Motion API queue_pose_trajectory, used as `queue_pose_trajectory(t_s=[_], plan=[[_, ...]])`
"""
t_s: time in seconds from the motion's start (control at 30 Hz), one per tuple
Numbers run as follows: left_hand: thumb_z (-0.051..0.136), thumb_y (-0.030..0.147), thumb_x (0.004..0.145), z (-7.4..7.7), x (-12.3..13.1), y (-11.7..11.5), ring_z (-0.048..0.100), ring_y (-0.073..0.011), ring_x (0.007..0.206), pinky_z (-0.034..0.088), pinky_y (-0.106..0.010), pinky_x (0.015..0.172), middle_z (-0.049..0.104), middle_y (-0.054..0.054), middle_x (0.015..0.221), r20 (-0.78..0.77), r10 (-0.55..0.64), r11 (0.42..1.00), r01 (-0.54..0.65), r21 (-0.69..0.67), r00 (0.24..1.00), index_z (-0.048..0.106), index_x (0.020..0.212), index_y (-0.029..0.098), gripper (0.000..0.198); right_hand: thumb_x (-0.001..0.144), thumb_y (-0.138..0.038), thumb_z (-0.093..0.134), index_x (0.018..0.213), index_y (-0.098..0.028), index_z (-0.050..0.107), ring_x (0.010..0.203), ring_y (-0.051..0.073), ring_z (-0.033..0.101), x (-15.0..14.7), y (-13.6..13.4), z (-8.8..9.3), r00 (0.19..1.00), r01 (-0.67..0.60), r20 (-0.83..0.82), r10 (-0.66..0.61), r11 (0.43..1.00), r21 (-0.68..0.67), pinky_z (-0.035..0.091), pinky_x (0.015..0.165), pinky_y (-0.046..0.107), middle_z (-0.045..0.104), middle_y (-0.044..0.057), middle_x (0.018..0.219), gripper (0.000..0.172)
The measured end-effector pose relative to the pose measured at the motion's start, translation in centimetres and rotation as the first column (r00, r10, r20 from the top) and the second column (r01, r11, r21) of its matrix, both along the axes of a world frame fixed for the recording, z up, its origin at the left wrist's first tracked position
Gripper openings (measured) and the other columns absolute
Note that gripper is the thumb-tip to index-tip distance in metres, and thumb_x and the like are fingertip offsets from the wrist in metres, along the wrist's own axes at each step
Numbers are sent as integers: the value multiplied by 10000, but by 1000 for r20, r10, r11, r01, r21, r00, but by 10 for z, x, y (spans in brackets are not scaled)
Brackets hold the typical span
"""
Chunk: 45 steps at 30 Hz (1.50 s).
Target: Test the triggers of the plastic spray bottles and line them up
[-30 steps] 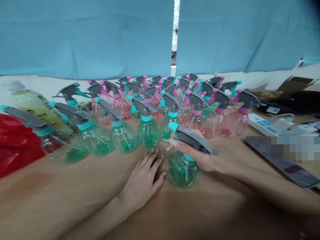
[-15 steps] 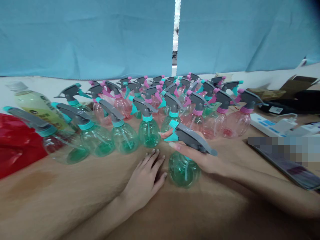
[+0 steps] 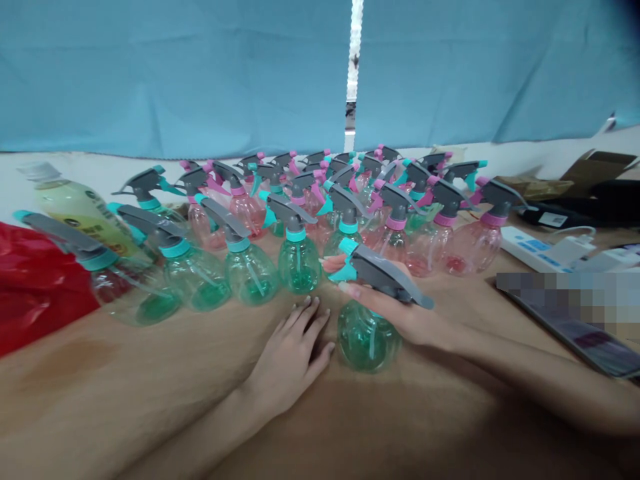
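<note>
A clear green spray bottle with a grey and turquoise trigger head stands at the front of the wooden table. My right hand is closed round its neck, just under the spray head, with the fingers reaching left below the nozzle. My left hand lies flat on the table to the left of this bottle, fingers stretched out, holding nothing. Just beyond its fingertips stands another green spray bottle. Part of the held bottle's collar is hidden by my right hand.
Several green and pink spray bottles stand in rows behind. At left are a red plastic bag and a drink bottle. On the right lie a power strip, a dark phone and a cardboard box. A blue curtain hangs behind.
Hardly anything differs. The view has shifted very slightly; my right hand keeps its hold on the spray bottle and my left hand stays flat on the table.
</note>
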<state>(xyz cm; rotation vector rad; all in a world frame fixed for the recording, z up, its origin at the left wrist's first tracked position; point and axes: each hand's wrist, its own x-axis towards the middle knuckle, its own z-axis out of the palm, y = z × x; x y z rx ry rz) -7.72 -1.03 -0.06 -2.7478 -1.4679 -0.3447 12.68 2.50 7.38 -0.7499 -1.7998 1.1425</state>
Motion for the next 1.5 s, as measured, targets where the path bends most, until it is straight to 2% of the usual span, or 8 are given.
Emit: queue_pose_trajectory(t_s=[0.23,0.4,0.63,0.87,1.07,1.2,1.33,1.5], plan=[[435,359,986,0,0,0,352,-300,1372,331,-479,1096,398,-162,1483,-21,5,1000,-5,-11,1000,433,1397,94,489,858,-296,594,1137,-238,640,535,133,468,-1,-1,3,1000,25,10,-25,1000,17,440,599,303,505,-50,585,288],[434,366,984,-3,-1,0,365,-291,1366,323,-465,1105,403,-152,1482,0,3,1000,-2,10,1000,434,1398,113,485,858,-288,590,1134,-257,637,549,128,493,-1,-1,2,1000,18,-2,-18,1000,26,451,604,300,578,-28,694,282],[424,369,987,-2,-1,0,346,-295,1377,316,-476,1109,399,-158,1483,-24,-3,1000,3,5,1000,433,1396,94,493,849,-299,586,1070,-232,639,572,124,365,1,-2,3,998,46,29,-48,997,55,351,537,269,425,-41,626,236],[413,373,988,-2,-1,1,342,-287,1380,317,-472,1109,399,-145,1486,-15,1,1000,-1,1,1000,421,1402,109,491,850,-329,590,1073,-242,643,567,124,363,0,0,1,997,58,39,-60,996,61,341,543,273,419,-43,619,245],[426,367,986,0,-1,0,348,-289,1376,325,-479,1102,400,-151,1484,-30,4,1000,-4,-5,1000,430,1396,101,489,846,-302,598,1116,-231,622,566,116,459,-1,1,0,1000,16,-9,-16,1000,13,404,593,291,586,-13,772,280],[430,365,987,-1,0,0,346,-286,1377,320,-469,1107,404,-155,1481,-28,-3,1000,3,6,1000,429,1398,96,491,854,-330,598,1119,-222,623,568,121,477,-1,1,0,999,30,19,-30,999,21,412,582,286,589,-20,731,287],[411,374,991,-2,-1,0,363,-286,1368,335,-475,1097,417,-147,1473,-4,-2,1000,2,15,1000,428,1397,117,481,861,-332,591,1104,-210,627,611,126,530,0,1,0,999,30,16,-30,999,25,440,633,298,635,0,814,274],[412,373,988,-2,-2,0,370,-289,1364,330,-475,1100,419,-143,1473,-8,2,1000,-2,11,1000,435,1393,120,479,872,-344,595,1097,-239,627,621,135,562,1,2,-1,1000,15,24,-16,999,49,449,601,285,648,-9,791,250]])
